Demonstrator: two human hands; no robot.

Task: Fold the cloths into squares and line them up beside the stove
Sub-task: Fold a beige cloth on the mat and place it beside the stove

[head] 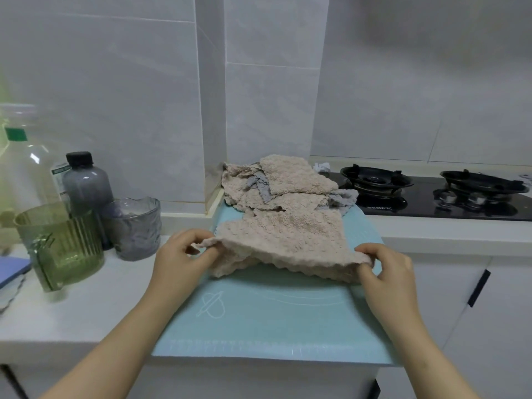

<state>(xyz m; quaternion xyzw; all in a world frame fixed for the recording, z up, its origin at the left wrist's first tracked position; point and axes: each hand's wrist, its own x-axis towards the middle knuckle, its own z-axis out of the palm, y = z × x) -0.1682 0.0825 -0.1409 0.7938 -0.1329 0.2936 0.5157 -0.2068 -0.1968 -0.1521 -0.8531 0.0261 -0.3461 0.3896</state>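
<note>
Hands gripped a beige cloth [285,240] on the teal mat [273,321]: the left hand [184,254] pinched its left corner, the right hand [383,269] its right. Behind lay a cloth pile [276,185], touching the stove [431,197].

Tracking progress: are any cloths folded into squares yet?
No, the pile beside the stove lies crumpled, and left hand and right hand pinch one loose cloth.
</note>
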